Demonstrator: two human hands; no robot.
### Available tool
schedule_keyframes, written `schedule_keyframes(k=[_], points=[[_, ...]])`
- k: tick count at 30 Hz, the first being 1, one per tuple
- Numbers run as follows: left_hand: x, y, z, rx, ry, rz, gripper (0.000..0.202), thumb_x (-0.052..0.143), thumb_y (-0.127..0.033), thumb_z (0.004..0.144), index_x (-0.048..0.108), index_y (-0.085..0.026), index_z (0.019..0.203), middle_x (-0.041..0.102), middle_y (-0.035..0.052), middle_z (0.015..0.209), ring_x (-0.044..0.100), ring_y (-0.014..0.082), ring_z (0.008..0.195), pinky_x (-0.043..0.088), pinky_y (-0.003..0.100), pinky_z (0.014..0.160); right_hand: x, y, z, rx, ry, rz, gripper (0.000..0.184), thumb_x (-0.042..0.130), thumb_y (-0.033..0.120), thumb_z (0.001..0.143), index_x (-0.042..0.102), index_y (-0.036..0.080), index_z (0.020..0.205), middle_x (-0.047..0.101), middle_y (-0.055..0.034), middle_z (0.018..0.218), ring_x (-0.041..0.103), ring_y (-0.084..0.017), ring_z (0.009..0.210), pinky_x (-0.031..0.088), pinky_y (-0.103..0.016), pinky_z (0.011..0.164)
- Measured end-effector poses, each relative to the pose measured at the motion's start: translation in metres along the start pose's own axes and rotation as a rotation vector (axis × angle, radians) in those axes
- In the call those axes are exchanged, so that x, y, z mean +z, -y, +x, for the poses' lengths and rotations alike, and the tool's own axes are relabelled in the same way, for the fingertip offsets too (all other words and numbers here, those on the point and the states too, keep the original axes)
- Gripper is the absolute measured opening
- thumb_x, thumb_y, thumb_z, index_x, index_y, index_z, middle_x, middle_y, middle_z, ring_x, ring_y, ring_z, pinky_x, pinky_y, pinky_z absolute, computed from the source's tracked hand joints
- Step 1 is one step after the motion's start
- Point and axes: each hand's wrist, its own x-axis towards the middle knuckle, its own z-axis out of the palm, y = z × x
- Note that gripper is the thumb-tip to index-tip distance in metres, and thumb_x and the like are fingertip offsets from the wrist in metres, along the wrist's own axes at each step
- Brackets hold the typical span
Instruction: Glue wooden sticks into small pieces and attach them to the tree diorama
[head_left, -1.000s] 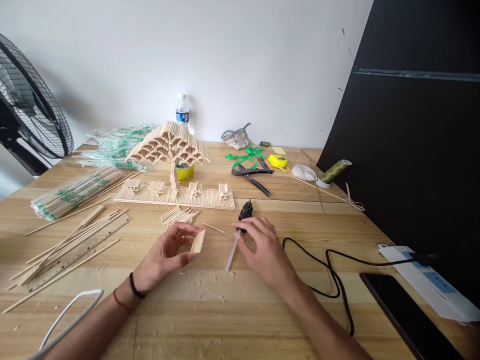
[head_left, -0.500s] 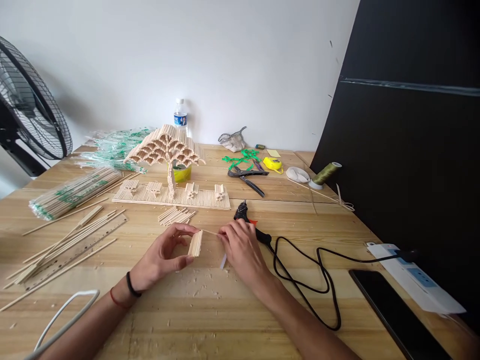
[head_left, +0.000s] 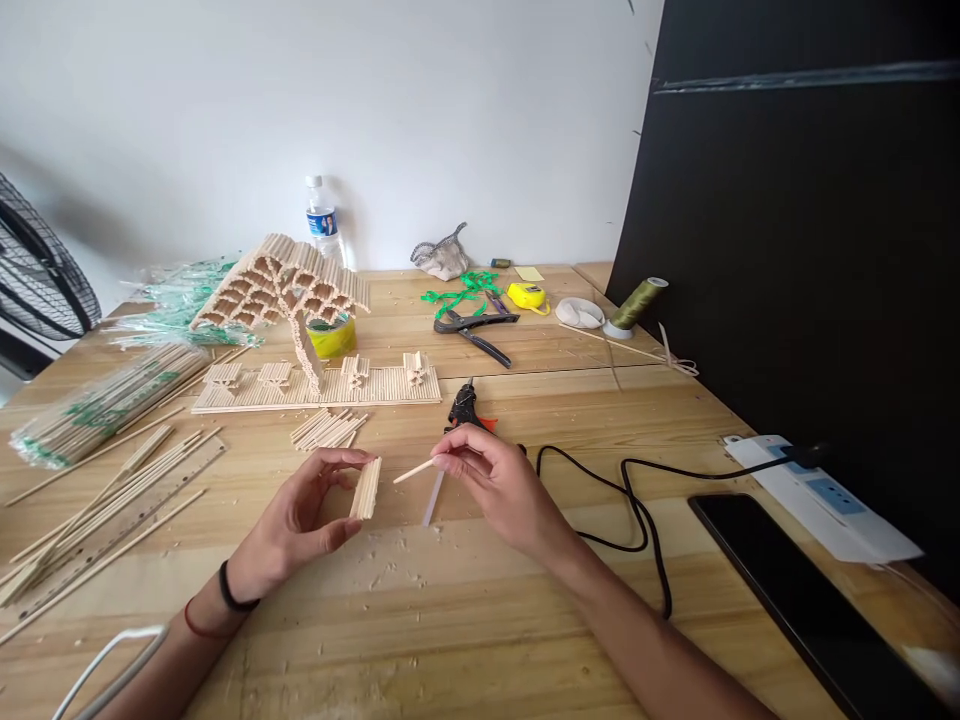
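Note:
My left hand (head_left: 296, 520) pinches a small panel of glued wooden sticks (head_left: 367, 487), held upright just above the wooden table (head_left: 480, 620). My right hand (head_left: 495, 490) pinches one short wooden stick (head_left: 414, 470), whose free end points left toward the panel with a small gap between them. A black glue gun (head_left: 465, 410) lies on the table just behind my right hand, and its clear glue stick (head_left: 433, 497) shows under the fingers. Behind both hands stands a stick model with a tree-like roof (head_left: 281, 285) on a flat stick base (head_left: 315, 390).
Bundles of sticks (head_left: 97, 405), loose sticks and a ruler (head_left: 112, 510) lie at left. Short cut sticks (head_left: 326, 428) lie before the base. A black cable (head_left: 637, 520) runs right to a power strip (head_left: 817, 495); a phone (head_left: 795, 600) lies near. Pliers (head_left: 472, 330), tape measure (head_left: 527, 296), thread spool (head_left: 634, 305), bottle (head_left: 322, 225), fan (head_left: 37, 270) stand behind.
My right hand left the glue gun, reached to a short stick on the table, picked it up and now holds it near the panel. The view shifted right.

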Motion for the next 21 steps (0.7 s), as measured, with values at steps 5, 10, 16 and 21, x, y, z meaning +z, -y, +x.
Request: schedule_keyframes(k=[5,10,16,21], points=[[0.0,-0.001,-0.003,-0.027,0.02,0.07,0.047,0.077,-0.029,0.092,0.059,-0.027,0.136,0.058,0.0126,0.142,0.059,0.0277,0.122,0.049,0.04,0.103,0.001,0.004,-0.004,0.084,0.148,0.082,0.024,0.071,0.044,0.096,0.069,0.02,0.091,0.077,-0.0051,0.096,0.073,-0.018,0.091,0.057,-0.032,0.087],[0.004,-0.004,-0.006,-0.015,0.031,0.188,0.047,0.077,-0.028,0.091,0.058,-0.027,0.135,0.06,0.0126,0.142,0.056,0.0316,0.133,0.044,0.044,0.112,0.005,0.005,-0.003,0.161,0.208,0.143,0.031,0.077,0.049,0.09,0.069,0.02,0.097,0.073,-0.0005,0.078,0.07,-0.017,0.073,0.055,-0.033,0.076],[0.009,-0.002,-0.008,0.018,0.05,0.296,0.052,0.078,-0.025,0.089,0.057,-0.027,0.137,0.061,0.012,0.142,0.057,0.0312,0.135,0.042,0.045,0.117,0.018,-0.004,-0.006,0.242,0.154,0.255,0.039,0.086,0.048,0.082,0.061,0.021,0.093,0.074,0.0014,0.073,0.067,-0.015,0.066,0.052,-0.03,0.071],[0.009,-0.002,-0.008,0.019,0.059,0.321,0.052,0.078,-0.025,0.089,0.056,-0.027,0.137,0.061,0.0122,0.141,0.058,0.0312,0.134,0.043,0.045,0.117,0.025,-0.007,-0.008,0.263,0.133,0.268,0.039,0.087,0.049,0.08,0.062,0.02,0.087,0.07,0.0024,0.073,0.065,-0.013,0.065,0.05,-0.027,0.067]])
